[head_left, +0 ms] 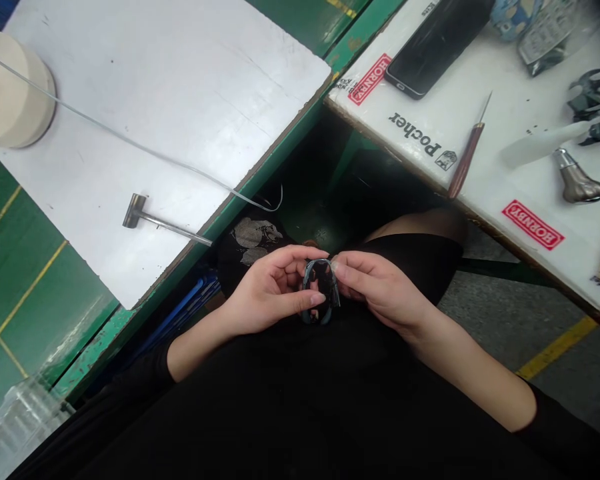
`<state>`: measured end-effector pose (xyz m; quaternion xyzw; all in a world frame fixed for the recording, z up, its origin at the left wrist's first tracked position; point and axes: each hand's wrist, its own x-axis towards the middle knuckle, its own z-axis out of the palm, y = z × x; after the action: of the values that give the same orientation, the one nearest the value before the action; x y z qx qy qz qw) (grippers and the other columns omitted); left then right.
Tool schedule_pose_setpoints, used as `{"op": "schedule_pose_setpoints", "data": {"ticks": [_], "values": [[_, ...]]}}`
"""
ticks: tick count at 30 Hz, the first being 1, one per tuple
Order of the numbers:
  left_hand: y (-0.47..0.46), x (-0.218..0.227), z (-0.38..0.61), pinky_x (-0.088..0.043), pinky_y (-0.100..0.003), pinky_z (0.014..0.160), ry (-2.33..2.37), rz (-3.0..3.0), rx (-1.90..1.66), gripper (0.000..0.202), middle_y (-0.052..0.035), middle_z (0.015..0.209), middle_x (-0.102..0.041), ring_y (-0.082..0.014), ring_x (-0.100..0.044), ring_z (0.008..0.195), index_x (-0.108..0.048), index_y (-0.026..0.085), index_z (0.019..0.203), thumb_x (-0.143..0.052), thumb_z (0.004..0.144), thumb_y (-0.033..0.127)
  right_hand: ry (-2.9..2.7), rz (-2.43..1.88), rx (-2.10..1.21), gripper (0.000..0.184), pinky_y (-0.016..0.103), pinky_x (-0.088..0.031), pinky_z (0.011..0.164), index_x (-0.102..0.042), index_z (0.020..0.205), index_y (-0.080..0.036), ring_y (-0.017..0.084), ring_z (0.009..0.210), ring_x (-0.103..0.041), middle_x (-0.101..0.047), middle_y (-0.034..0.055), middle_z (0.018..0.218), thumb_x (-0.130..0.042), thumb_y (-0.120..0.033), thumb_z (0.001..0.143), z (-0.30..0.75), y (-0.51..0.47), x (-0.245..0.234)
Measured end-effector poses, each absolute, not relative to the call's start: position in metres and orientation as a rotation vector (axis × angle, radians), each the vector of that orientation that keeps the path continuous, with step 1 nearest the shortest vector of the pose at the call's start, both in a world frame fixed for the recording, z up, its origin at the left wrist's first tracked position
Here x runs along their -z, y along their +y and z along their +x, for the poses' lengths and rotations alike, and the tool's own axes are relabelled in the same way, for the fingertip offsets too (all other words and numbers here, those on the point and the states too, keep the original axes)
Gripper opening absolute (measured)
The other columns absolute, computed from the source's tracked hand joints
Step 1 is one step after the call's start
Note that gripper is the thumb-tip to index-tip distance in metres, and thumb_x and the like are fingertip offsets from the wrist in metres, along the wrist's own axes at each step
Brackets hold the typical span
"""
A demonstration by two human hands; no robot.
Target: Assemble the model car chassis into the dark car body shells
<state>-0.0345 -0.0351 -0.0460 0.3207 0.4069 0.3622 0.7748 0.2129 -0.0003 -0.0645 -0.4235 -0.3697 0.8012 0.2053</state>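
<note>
Above my lap, both hands hold a small dark blue-grey oval frame-like part [309, 272] with gaps through its middle. My left hand [267, 290] pinches its left side, the thumb across the front and the index finger along the top. My right hand [380, 283] grips the upper right edge between thumb and fingers. Some of the part is hidden behind the fingers, and its exact kind cannot be made out. A small metal hammer [167, 227] lies on the white board to the left, its handle reaching over the edge.
A white board [205, 87] carries a cream round block [17, 90] and a thin grey cable [165, 160]. On the right table lie a phone [437, 47], a wood-handled awl [467, 160], a metal knob-shaped tool [577, 180] and dark parts [593, 93]. A clear plastic tray [23, 427] sits lower left.
</note>
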Motion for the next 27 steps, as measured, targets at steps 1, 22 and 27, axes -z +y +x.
{"op": "schedule_pose_setpoints", "data": {"ticks": [1, 22, 27], "values": [[-0.034, 0.045, -0.034, -0.075, -0.026, 0.080, 0.882, 0.702, -0.780, 0.056, -0.0028, 0.102, -0.080, -0.0163, -0.083, 0.087, -0.081, 0.021, 0.144, -0.102, 0.092, 0.016, -1.036, -1.189, -2.242, 0.063, 0.032, -0.035, 0.067, -0.067, 0.079, -0.021, 0.015, 0.071, -0.044, -0.059, 0.0010, 0.076, -0.088, -0.078, 0.097, 0.213, 0.000, 0.064], [-0.022, 0.055, -0.029, -0.072, -0.024, 0.065, 0.797, 0.259, -0.795, 0.054, -0.0004, 0.102, -0.080, -0.0144, -0.081, 0.073, -0.079, 0.025, 0.142, -0.102, 0.093, 0.024, -0.823, -1.008, -2.401, 0.049, 0.028, -0.030, 0.057, -0.079, 0.091, -0.018, 0.011, 0.063, -0.043, -0.068, 0.0027, 0.078, -0.098, -0.063, 0.092, 0.211, 0.003, 0.069], [-0.024, 0.056, -0.025, -0.073, -0.024, 0.065, 0.803, 0.330, -0.787, 0.056, -0.0038, 0.109, -0.083, -0.0152, -0.083, 0.074, -0.078, 0.024, 0.143, -0.103, 0.093, 0.026, -0.812, -0.962, -2.468, 0.052, 0.027, -0.030, 0.058, -0.079, 0.090, -0.017, 0.010, 0.063, -0.043, -0.063, 0.0010, 0.074, -0.100, -0.064, 0.090, 0.211, 0.004, 0.072]]}}
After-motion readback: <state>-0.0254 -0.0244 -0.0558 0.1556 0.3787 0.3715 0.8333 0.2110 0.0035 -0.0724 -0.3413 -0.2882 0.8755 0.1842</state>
